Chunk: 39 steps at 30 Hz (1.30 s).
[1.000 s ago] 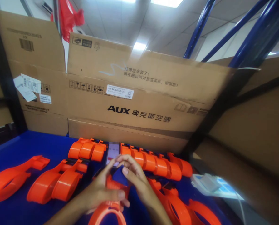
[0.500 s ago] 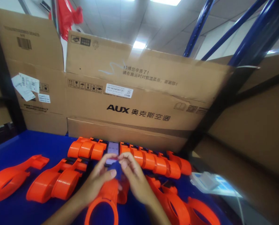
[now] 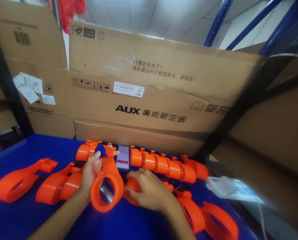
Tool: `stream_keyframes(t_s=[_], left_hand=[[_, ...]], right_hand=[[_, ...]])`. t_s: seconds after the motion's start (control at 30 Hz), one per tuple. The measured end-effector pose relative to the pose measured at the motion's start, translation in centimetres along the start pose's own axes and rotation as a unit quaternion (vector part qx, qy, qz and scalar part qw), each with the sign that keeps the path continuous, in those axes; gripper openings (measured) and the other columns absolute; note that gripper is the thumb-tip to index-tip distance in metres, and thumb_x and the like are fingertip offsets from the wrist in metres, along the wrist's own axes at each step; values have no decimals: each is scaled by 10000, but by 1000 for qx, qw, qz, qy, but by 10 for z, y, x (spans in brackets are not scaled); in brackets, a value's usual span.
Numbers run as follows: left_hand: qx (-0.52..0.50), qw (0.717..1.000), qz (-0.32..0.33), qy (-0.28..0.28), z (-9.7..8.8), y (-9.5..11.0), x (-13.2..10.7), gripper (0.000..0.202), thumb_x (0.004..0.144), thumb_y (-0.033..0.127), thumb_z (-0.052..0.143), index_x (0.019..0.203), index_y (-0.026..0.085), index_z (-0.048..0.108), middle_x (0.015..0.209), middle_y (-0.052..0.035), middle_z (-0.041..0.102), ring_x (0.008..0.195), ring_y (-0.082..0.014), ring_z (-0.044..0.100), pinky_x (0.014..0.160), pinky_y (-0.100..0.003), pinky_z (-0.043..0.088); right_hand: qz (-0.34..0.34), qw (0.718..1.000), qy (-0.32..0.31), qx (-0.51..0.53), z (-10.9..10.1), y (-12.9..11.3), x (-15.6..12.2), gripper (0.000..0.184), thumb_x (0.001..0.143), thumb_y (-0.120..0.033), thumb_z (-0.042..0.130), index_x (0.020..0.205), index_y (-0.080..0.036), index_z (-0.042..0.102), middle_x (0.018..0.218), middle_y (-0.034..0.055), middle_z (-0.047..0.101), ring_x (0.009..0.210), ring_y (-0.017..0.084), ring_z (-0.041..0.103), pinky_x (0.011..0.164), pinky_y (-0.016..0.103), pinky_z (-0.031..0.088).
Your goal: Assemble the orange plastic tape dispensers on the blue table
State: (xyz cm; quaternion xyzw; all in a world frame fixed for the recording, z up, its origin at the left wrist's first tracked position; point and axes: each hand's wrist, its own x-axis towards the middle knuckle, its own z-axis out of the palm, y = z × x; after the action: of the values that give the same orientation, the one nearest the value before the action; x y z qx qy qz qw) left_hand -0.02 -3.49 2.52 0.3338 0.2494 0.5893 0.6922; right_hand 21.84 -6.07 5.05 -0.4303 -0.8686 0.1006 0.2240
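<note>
My left hand (image 3: 92, 168) is closed around an orange plastic tape dispenser (image 3: 109, 170), held up with its round ring hanging down and a dark blue piece (image 3: 102, 150) at its upper end beside my thumb. To the right, my right hand (image 3: 149, 188) has its fingers curled over another orange dispenser (image 3: 132, 188) low on the blue table; the hand covers much of it. A phone (image 3: 122, 156) with a lit screen stands just beyond both hands, between two groups of orange dispensers.
A row of orange dispensers (image 3: 161, 165) stands at the back right, and more (image 3: 52, 185) lie at the left. Others (image 3: 220, 220) sit at the front right. Behind the blue table (image 3: 124, 225) rises a cardboard sheet (image 3: 101, 106). A pale box (image 3: 232, 190) with a cable lies right.
My hands were together on the dispenser's blue end. Now my left hand has carried that dispenser left and up, while my right hand has let go and dropped onto another dispenser.
</note>
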Motion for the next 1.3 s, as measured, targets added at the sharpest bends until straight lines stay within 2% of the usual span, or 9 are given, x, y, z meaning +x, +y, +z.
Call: stream_keyframes(t_s=[0.17, 0.33, 0.57, 0.7, 0.83, 0.9, 1.0, 1.17, 1.3], left_hand=[[-78, 996, -10, -34, 8, 1, -4, 533, 851, 466, 576, 1246, 115, 644, 825, -100, 766, 719, -268, 725, 692, -357, 563], [-137, 989, 9, -47, 13, 5, -2, 454, 867, 409, 612, 1242, 153, 632, 847, -76, 767, 770, -268, 739, 748, -368, 587], [-169, 984, 16, -47, 11, 17, -5, 478, 909, 418, 572, 1295, 137, 600, 847, -76, 755, 750, -251, 730, 712, -352, 587], [-173, 983, 58, -2, 4, 27, -4, 463, 920, 418, 574, 1264, 112, 628, 702, -28, 704, 676, -205, 702, 665, -289, 564], [-133, 981, 132, 57, 0, 31, 0, 464, 898, 436, 615, 1247, 131, 648, 792, -38, 726, 596, -149, 656, 622, -259, 536], [-124, 979, 146, 72, 1, 31, 1, 482, 888, 466, 626, 1242, 141, 657, 802, -38, 725, 611, -150, 660, 646, -265, 537], [-119, 977, 156, 79, 2, 30, 2, 493, 879, 494, 631, 1233, 152, 666, 851, -44, 732, 671, -164, 685, 719, -288, 544], [-121, 976, 158, 83, 5, 26, 2, 479, 879, 466, 643, 1241, 153, 660, 881, -55, 746, 795, -208, 720, 792, -313, 547], [-124, 982, 131, 63, 7, 20, 1, 475, 885, 448, 638, 1272, 173, 641, 854, -56, 755, 854, -245, 735, 811, -343, 557]], right_hand=[[75, 997, 15, -7, -18, 17, -11, 147, 763, -330, 755, 861, -230, 709, 818, 48, 725, 727, 229, 631, 653, 308, 426], [132, 990, -39, -29, -26, 15, -11, 176, 804, -343, 714, 911, -205, 700, 900, 58, 737, 821, 232, 641, 697, 297, 428], [64, 997, -18, -38, -14, 14, -12, 167, 818, -294, 702, 975, -242, 696, 966, 53, 727, 852, 244, 651, 741, 335, 479], [16, 997, 57, -57, -15, 15, -5, 173, 880, -329, 654, 1022, -232, 678, 1025, 74, 692, 940, 261, 624, 838, 405, 482], [-35, 988, 134, -67, -15, -5, 4, 159, 962, -248, 514, 973, -191, 662, 1014, 106, 660, 966, 259, 571, 882, 430, 444], [-76, 989, 112, -56, -7, -21, 5, 175, 956, -206, 490, 906, -187, 657, 961, 98, 665, 915, 243, 570, 844, 403, 444], [-112, 993, 14, -15, 16, -44, 2, 187, 930, -218, 512, 797, -199, 642, 752, 42, 652, 716, 191, 580, 685, 323, 444], [36, 997, -58, 25, 64, -68, -4, 334, 845, -478, 649, 655, -205, 618, 619, 28, 638, 495, 160, 540, 465, 270, 349], [67, 995, -70, 8, 91, -72, -2, 225, 817, -350, 642, 644, -207, 633, 610, 40, 651, 502, 176, 571, 440, 259, 314]])
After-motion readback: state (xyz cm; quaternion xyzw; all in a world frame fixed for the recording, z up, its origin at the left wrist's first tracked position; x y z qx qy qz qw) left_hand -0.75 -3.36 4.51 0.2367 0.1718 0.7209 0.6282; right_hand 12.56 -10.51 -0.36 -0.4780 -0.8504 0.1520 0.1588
